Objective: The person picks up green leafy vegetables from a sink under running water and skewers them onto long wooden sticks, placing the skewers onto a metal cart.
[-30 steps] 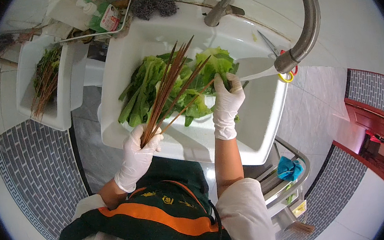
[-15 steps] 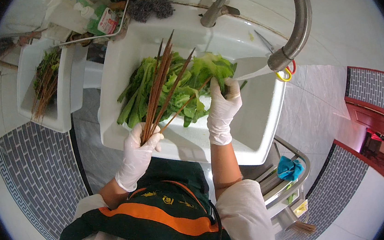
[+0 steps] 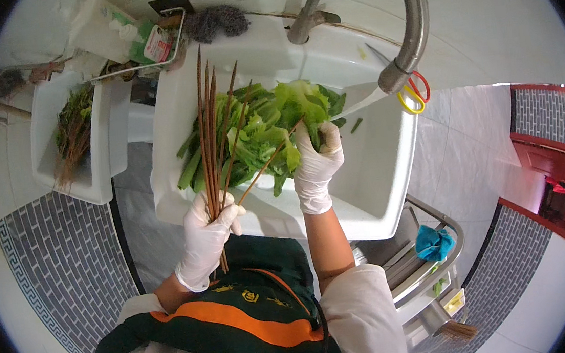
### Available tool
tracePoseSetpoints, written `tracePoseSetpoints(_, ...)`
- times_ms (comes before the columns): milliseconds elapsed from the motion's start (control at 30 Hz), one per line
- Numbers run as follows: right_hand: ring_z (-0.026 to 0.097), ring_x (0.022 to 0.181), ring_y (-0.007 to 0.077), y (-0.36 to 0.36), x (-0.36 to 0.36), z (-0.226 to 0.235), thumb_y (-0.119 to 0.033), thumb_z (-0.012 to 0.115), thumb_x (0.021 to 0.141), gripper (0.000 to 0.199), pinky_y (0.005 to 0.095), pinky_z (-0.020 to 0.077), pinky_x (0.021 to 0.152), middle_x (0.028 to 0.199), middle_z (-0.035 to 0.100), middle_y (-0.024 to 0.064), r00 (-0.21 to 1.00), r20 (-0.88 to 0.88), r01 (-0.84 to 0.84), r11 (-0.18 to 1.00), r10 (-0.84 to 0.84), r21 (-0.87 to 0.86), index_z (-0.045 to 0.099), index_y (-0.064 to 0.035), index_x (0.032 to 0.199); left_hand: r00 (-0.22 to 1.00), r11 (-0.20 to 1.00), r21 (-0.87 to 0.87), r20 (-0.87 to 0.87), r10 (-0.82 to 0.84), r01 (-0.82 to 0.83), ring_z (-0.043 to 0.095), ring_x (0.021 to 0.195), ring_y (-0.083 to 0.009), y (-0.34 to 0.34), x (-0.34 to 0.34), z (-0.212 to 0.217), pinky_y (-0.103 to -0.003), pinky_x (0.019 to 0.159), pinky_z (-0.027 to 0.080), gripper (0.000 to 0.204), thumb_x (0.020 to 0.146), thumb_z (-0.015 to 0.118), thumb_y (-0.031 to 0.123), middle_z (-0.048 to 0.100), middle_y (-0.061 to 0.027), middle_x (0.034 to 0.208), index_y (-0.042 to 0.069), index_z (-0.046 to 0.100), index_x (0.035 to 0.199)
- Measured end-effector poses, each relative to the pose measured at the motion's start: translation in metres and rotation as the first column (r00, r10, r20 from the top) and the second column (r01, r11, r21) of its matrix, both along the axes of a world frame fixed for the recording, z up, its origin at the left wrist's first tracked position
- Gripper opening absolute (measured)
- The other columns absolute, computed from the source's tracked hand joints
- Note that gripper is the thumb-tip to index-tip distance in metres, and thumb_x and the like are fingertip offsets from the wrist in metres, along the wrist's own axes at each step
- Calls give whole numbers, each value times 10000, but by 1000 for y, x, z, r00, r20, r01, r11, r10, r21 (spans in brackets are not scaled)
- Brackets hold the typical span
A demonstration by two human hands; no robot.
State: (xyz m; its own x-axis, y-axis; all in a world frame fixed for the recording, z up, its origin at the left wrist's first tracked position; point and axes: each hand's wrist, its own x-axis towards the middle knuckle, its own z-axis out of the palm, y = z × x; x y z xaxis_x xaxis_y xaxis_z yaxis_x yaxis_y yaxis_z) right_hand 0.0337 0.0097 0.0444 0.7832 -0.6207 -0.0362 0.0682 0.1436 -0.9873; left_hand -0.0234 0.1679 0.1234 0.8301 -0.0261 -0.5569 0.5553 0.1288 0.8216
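Note:
My gloved left hand [image 3: 211, 225] is closed round a bundle of thin brown skewers [image 3: 207, 129], which fan upward at the sink's near edge. One skewer [image 3: 264, 166] slants apart from the rest, its tip reaching the leaf by my other hand. With thumb and fingers my gloved right hand [image 3: 318, 156] pinches a light green lettuce leaf [image 3: 303, 103]. Behind and below it, a heap of lettuce [image 3: 257, 128] lies in the white sink [image 3: 377, 174]. From the curved metal faucet [image 3: 418, 27], a stream of water runs toward the leaf; my fingers partly hide where the skewer meets it.
Scissors [image 3: 412, 99] with red and yellow handles lie at the sink's right rim. Back left are a wire rack [image 3: 143, 67] with bottles and a dark scrubber [image 3: 217, 25]. A smaller basin [image 3: 100, 150] holds greens. A blue cloth [image 3: 433, 242] hangs on a metal cart at right.
The skewer bundle has turned more upright in my left hand, and its lower ends now show below the fist. My right hand still pinches the leaf. The whole view has shifted slightly.

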Motion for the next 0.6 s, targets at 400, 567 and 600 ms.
tracePoseSetpoints(400,554,912,197,4,-10,16,94,579,643,361,268,432,801,969,570,113,980,108,-160,985,166,-62,515,17,989,1000,999,-27,-12,-20,20,502,498,-72,4,0,24,-153,389,304,128,795,503,8,579,-68,723,77,448,887)
tracePoseSetpoints(567,509,1009,200,-48,-30,26,-50,623,688,416,307,356,927,1089,538,111,959,86,-271,962,269,17,502,-31,1086,996,999,40,79,-33,30,505,490,-80,18,8,39,-147,360,284,121,796,490,-1,570,-104,725,55,430,884)
tracePoseSetpoints(600,511,1006,197,-59,-36,25,-63,582,734,351,313,356,930,1072,548,115,965,83,-259,949,248,182,504,-16,1073,993,998,56,113,-39,33,505,488,-82,23,10,43,-148,355,281,119,795,487,-5,568,-110,722,50,429,882)
